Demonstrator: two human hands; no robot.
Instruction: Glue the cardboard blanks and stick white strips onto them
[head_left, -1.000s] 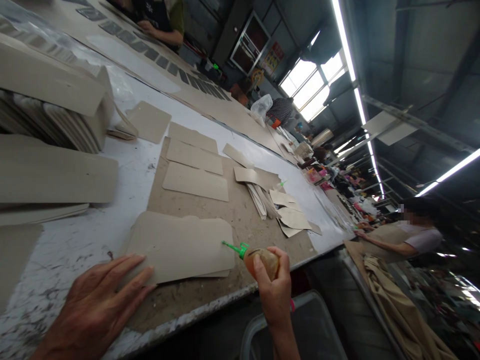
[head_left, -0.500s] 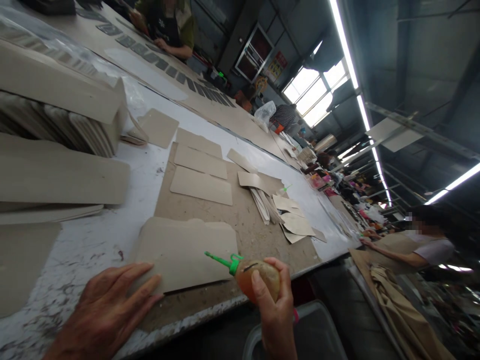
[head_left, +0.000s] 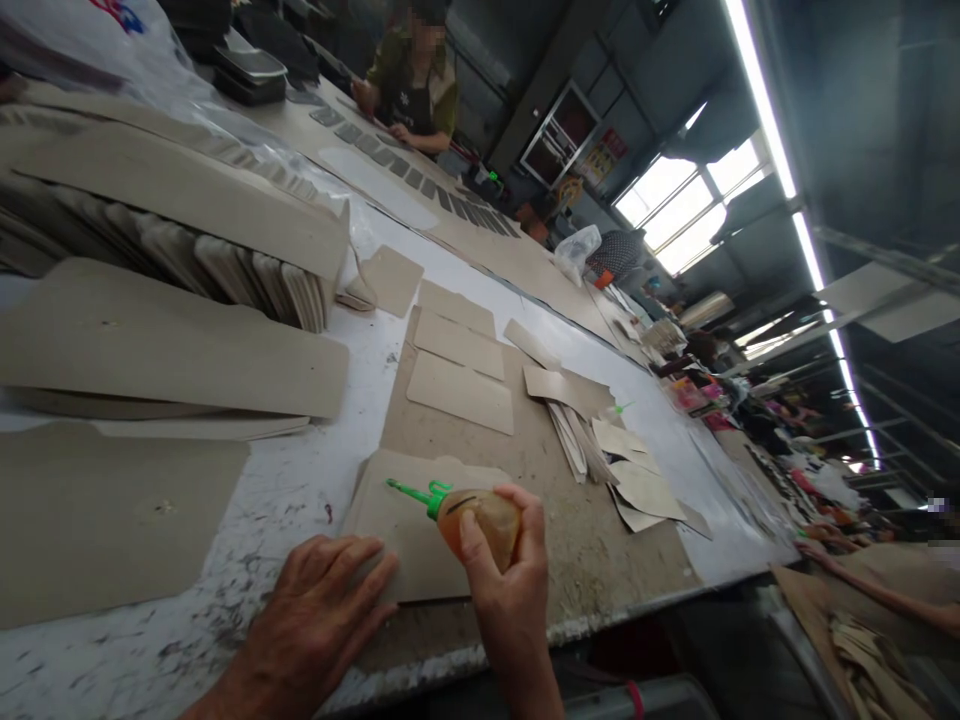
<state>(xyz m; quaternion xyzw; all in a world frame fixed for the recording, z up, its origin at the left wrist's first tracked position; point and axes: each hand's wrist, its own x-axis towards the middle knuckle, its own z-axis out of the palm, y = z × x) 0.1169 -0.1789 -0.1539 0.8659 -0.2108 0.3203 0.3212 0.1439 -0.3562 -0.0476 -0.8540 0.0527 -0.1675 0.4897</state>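
My right hand (head_left: 510, 580) is wrapped round a squeeze bottle (head_left: 491, 525) of amber liquid, its green nozzle tilted to the left. That nozzle hangs over a beige cardboard piece (head_left: 420, 560) near the table's front edge. With fingers stretched out, my left hand (head_left: 322, 610) lies on the left edge of this piece and holds nothing. Beneath the piece is a brown, stained board (head_left: 585, 560). Farther back on the board lie several rectangular card pieces (head_left: 459, 392) and a loose pile of cut strips (head_left: 574, 425).
At left are a long row of stacked card pieces (head_left: 225, 270) and larger flat sheets (head_left: 112, 510). Across the table a person (head_left: 412, 90) sits by a row of dark pieces (head_left: 435, 190). Another person's arm (head_left: 877, 585) reaches in from the right. A plastic container (head_left: 645, 700) is below the table edge.
The view has swung left, so the table things appear farther right. My right hand has carried the bottle leftward over the card piece, nearer my left hand, which stays on the card's edge.
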